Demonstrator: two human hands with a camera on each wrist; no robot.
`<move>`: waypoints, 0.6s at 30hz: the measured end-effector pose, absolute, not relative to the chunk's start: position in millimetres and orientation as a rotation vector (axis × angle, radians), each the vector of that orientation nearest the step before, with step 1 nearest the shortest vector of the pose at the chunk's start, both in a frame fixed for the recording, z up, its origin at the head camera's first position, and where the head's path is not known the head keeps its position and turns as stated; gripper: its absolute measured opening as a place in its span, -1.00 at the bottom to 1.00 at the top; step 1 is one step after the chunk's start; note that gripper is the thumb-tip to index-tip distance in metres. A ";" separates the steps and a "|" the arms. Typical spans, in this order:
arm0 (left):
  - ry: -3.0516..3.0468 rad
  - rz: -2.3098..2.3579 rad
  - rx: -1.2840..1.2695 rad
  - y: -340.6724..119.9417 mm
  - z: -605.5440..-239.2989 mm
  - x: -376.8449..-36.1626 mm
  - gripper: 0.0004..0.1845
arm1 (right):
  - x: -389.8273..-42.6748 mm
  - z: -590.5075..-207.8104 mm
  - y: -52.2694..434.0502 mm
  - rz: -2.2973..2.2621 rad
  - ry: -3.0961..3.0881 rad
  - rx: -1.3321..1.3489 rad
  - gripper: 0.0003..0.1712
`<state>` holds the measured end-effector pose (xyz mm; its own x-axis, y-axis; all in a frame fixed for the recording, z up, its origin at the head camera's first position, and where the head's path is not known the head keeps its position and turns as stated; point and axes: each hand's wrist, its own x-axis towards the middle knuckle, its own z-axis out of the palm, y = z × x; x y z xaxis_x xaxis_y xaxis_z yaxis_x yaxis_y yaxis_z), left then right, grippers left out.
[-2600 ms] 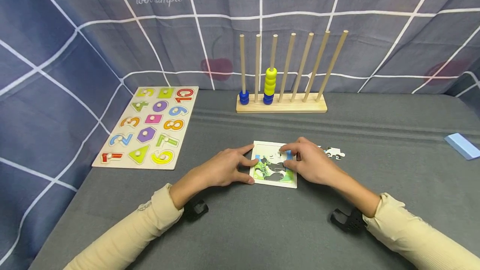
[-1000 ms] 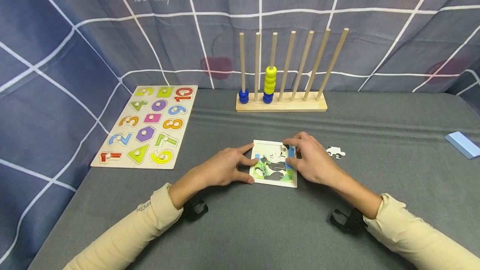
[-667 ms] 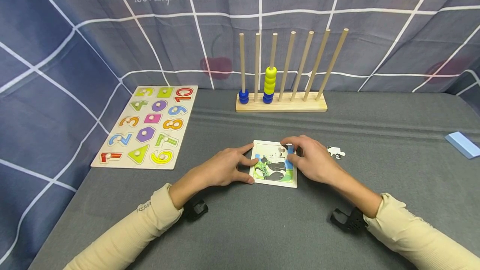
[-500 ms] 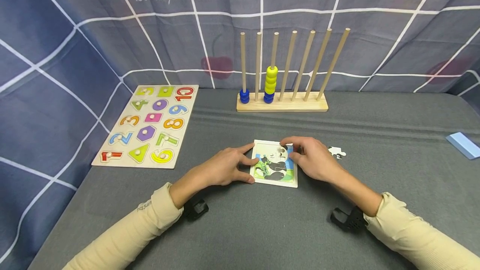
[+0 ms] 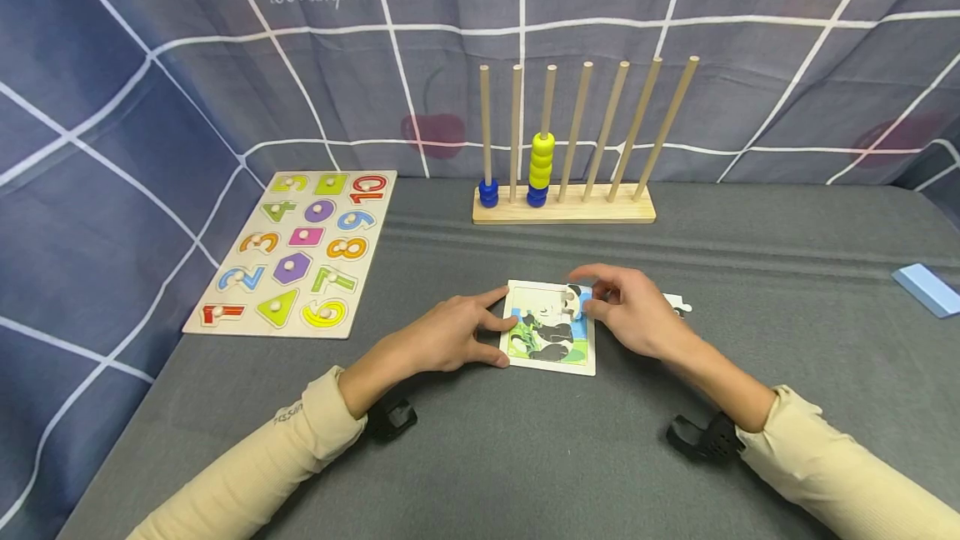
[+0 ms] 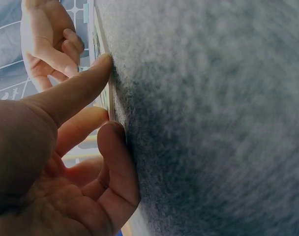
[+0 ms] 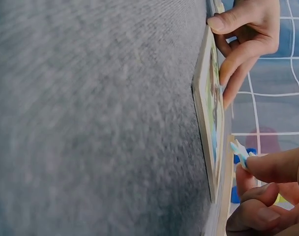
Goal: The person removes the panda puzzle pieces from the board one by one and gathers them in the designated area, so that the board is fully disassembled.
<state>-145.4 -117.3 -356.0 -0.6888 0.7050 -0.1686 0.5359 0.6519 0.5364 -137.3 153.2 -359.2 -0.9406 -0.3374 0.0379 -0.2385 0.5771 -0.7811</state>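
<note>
On the grey mat (image 5: 480,457), near its middle, lies the panda puzzle board (image 5: 549,329). The left hand (image 5: 450,338) rests at the board's left edge, thumb and fingers touching the frame, fingers mostly straight and holding nothing. The right hand (image 5: 633,315) pinches a small puzzle piece (image 5: 573,303) between thumb and forefinger at the upper right corner of the board; the right wrist view shows the piece (image 7: 239,151) raised a little above the board surface, not yet seated. One loose piece (image 5: 678,305) lies on the mat just behind the right hand, partly hidden.

To do this step well, I think the piece should be kept flat and turned until its tabs agree with the neighbours, then lowered straight and pressed gently. The left hand should keep the board from sliding. Forcing it at a tilt could lift the pieces already placed.
</note>
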 end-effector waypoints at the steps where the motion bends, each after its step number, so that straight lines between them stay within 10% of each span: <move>1: 2.509 0.647 0.980 -117.1 -355.9 -145.3 -0.38 | -136.7 -358.0 155.0 -1.321 2.677 -0.480 -0.61; 18: 2.508 0.638 0.969 -116.6 -355.9 -145.1 -0.38 | -128.2 -351.1 211.6 -1.398 2.637 -0.301 -0.67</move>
